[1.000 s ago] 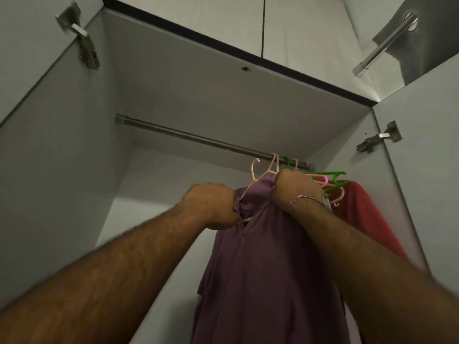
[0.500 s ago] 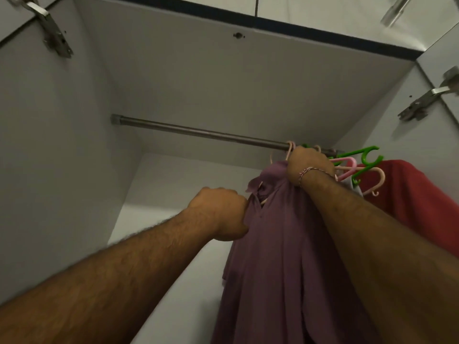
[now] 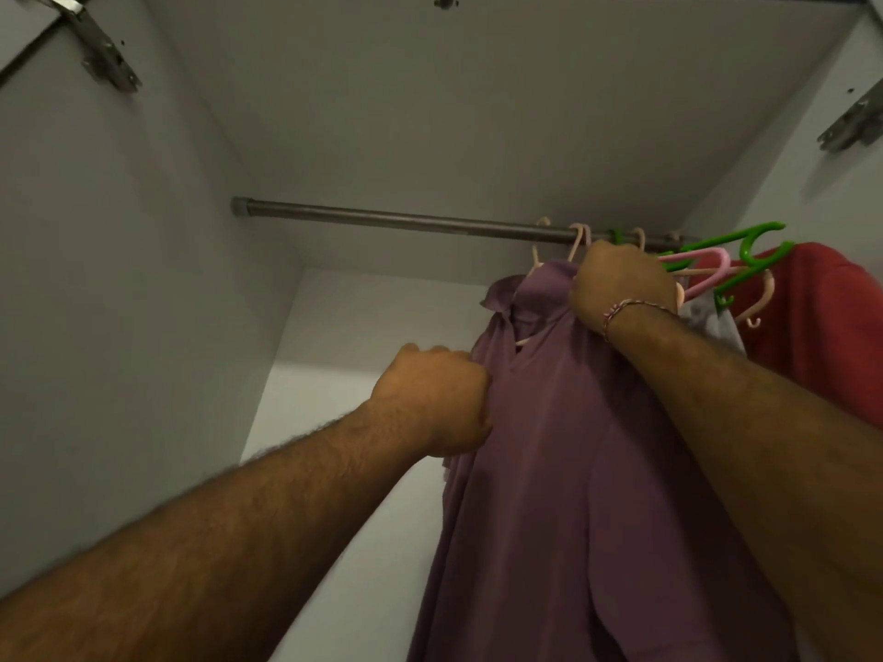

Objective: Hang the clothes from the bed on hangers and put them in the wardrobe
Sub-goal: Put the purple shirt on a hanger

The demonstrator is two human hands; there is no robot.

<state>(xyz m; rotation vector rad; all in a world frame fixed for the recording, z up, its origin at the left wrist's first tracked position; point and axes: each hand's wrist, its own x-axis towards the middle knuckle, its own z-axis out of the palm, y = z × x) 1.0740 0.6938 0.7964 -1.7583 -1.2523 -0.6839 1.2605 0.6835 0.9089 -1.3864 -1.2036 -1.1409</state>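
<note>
Purple shirt (image 3: 573,470) hangs on a pale peach hanger (image 3: 578,241) whose hook sits over the wardrobe rail (image 3: 382,217), just above the right hand (image 3: 621,289). That hand is curled into the collar and shoulder of the shirt right under the hook, gripping cloth and probably the hanger neck, though its fingers are hidden behind the knuckles. A thin bracelet (image 3: 630,310) circles its wrist. The left hand (image 3: 435,398) is lower and to the left, closed as a fist on the shirt's left front edge, touching the fabric below the collar. The shirt is a dull mauve, soft and creased, its collar flopped open, and its body falls straight down between the two forearms out of view at the bottom.

Just right of the right hand, spare hangers crowd together on the rail: a green hanger (image 3: 745,246), a pink hanger (image 3: 702,265) and more peach ones. Beyond them hangs a red garment (image 3: 826,327), against the right wardrobe wall. Left of the left hand the rail runs bare to the left wall (image 3: 119,279), with open room there and the back panel behind. A door hinge (image 3: 100,54) sits at the upper left.
</note>
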